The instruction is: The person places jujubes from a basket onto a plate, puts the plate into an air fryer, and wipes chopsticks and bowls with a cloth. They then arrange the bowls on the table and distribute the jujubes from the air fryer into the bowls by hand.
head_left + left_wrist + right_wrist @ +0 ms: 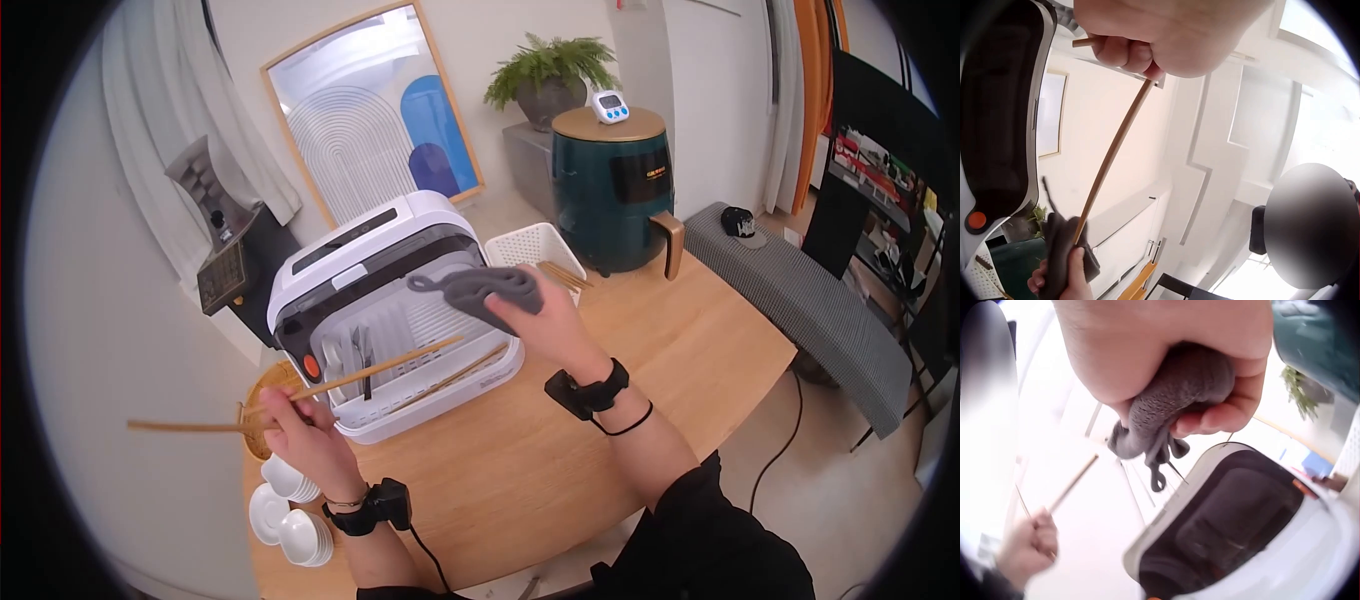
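Observation:
My left hand (312, 445) grips wooden chopsticks (385, 373) at the left; one points right across the front of a white dish dryer (420, 408), another sticks out to the left. My right hand (555, 325) holds a bunched dark grey cloth (492, 292) with a hanging loop, above the dryer's right side. In the left wrist view, the chopstick (1113, 150) overlaps the cloth (1059, 250). The dryer's tinted lid (1229, 506) is raised. Inside stand a fork and other cutlery (363, 350), and a thin wooden stick (450, 380) lies along its front.
Stacked white bowls (303, 537) and a saucer (268, 513) stand at the table's left edge, near a woven basket (262, 385). Behind the right hand are a white perforated basket (520, 245) with chopsticks and a green air fryer (600, 200) topped by a timer (609, 106).

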`<state>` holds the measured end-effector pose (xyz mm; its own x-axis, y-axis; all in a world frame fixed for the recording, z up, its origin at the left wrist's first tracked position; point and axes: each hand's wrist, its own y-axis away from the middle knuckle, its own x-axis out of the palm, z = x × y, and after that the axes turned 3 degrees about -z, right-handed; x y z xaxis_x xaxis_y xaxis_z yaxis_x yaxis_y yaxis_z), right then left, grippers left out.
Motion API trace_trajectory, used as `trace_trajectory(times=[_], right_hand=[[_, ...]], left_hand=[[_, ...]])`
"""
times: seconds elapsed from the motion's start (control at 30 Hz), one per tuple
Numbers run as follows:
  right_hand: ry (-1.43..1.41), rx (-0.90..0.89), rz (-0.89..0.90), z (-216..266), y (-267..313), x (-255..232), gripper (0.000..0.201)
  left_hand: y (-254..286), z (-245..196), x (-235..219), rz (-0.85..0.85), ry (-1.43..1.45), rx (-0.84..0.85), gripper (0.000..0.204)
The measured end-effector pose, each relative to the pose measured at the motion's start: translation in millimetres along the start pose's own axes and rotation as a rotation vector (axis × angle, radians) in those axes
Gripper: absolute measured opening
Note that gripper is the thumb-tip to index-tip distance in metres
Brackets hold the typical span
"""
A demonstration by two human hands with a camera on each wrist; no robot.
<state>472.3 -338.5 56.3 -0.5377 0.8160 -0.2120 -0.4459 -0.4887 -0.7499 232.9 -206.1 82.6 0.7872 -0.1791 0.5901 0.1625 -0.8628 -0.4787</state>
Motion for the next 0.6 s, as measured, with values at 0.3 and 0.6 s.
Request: trace_trajectory(times=[0.3, 0.6], right_hand=[[-0.938, 0.403, 0.311, 31.7, 9.0, -11.2, 0.043], [-0.631, 0.364, -0.477, -34.7, -8.5, -83.1, 0.038]], left_hand=[[0.0, 37.0, -3.4, 0.235, 0.080, -0.464, 0.029], [6.5, 33.0, 1.9, 0.398, -0.117, -0.408, 0.033]])
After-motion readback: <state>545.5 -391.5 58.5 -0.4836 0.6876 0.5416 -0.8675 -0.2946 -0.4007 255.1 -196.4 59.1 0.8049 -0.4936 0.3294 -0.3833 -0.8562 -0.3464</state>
